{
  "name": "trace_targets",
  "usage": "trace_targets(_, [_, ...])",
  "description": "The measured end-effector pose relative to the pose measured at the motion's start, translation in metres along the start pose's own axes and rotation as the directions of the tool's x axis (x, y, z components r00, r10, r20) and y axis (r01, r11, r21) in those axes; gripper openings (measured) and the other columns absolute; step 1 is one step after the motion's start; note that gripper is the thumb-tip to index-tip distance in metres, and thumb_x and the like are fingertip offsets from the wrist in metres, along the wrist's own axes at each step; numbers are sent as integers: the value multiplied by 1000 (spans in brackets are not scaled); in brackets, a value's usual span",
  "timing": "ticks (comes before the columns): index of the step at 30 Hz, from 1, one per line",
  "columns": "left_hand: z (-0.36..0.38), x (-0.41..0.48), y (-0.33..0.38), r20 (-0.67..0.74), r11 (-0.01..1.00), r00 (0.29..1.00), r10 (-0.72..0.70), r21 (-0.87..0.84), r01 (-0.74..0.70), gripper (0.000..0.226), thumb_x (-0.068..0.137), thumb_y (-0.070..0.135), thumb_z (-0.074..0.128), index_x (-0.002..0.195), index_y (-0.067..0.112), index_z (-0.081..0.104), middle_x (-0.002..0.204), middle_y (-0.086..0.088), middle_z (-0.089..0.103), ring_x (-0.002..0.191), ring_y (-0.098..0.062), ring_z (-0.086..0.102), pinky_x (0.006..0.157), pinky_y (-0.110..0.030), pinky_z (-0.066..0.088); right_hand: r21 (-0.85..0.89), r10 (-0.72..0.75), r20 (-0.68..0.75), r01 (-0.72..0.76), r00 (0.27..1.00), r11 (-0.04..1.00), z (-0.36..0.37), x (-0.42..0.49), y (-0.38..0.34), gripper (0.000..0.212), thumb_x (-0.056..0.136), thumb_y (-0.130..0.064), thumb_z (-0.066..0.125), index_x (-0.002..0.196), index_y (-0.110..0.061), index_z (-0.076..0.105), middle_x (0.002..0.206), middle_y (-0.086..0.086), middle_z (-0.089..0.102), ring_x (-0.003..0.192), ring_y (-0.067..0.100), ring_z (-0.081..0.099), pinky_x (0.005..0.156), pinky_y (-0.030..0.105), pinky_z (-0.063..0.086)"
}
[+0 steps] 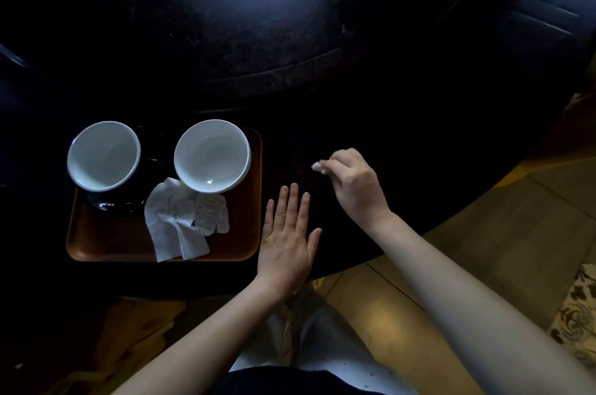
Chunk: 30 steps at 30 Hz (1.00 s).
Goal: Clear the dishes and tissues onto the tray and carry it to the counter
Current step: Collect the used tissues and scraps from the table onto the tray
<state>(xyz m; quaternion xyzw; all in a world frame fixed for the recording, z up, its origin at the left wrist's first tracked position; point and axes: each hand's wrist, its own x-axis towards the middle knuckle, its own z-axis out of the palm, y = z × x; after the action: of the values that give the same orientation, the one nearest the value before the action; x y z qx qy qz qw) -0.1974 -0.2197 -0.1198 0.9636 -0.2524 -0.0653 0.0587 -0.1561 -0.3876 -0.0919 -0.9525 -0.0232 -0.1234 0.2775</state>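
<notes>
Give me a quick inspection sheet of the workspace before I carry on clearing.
Surface: dark round wooden table, glare at the far side.
Job's things: brown rectangular wooden tray near the table edge holds two white-lined empty cups and a crumpled white tissue; the tissue overhangs the tray's near rim.
Clutter: small white tissue scrap, off the tray.
Grippers: left hand flat on the table beside the tray, fingers spread; right hand pinches the scrap.
Cables: nothing seen.
Surroundings: tan tiled floor, patterned fabric at right; the rest too dark to tell.
</notes>
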Motion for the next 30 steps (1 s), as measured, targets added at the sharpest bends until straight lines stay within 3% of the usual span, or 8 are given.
trace_targets(4, [-1,0,-1,-1,1000,1000,3,-13,-3,64,93,44,29,146,10,18,155,-16,19,146,-19,-9,116,-41,8,-6,31,15,-31,999,1000,-7,-8,1,15,83,-3,62,96,-5,70,84,8,66,81,21,60,75,28,53])
trace_targets(8, [-3,0,-1,21,1000,1000,16,-27,-15,64,93,44,30,146,10,18,154,-17,22,145,-23,6,115,-42,10,52,312,-175,-307,934,950,-15,15,10,15,84,-4,61,95,-4,71,85,12,66,82,25,62,79,23,45])
trace_targets(11, [-2,0,-2,27,999,1000,6,-36,-5,63,94,45,24,146,11,15,155,-16,20,146,-20,-2,116,-41,8,77,425,-193,-418,884,905,-12,33,17,15,86,-7,60,96,-3,71,89,14,66,86,27,63,79,26,46])
trace_targets(14, [-2,0,-2,51,1000,999,-1,-29,3,62,95,47,14,146,11,14,155,-16,18,146,-19,-8,116,-40,5,40,390,-134,-389,911,921,-5,36,15,16,86,-10,60,98,-6,70,90,12,65,87,26,61,80,27,47])
trace_targets(18, [-7,1,-1,89,1000,996,5,-21,-3,63,95,47,13,146,10,17,155,-17,19,144,-23,8,116,-40,6,23,166,-5,-166,986,986,-1,17,3,16,86,-10,61,99,-12,71,84,6,63,81,19,58,76,23,48])
trace_targets(23, [-12,1,-1,133,1000,991,10,-22,-7,63,95,47,12,145,9,19,155,-16,18,144,-25,9,116,-40,5,-7,14,113,-13,993,1000,-10,-16,-4,23,89,-12,54,105,-9,69,85,7,62,80,19,57,72,25,53])
trace_targets(27, [-24,4,-2,177,999,984,17,-37,-11,65,90,46,29,143,8,29,152,-17,29,143,-28,19,114,-42,15,6,98,140,-100,985,995,-17,-38,-12,25,89,-15,52,106,-10,69,89,6,64,84,17,59,76,17,48])
trace_targets(30, [-44,11,-7,216,991,973,88,-121,-63,60,93,36,34,146,13,21,158,-12,12,147,-25,7,120,-38,8,133,330,91,-340,940,931,-17,-40,-24,19,86,-12,62,103,-9,70,95,5,65,87,10,59,76,1,41])
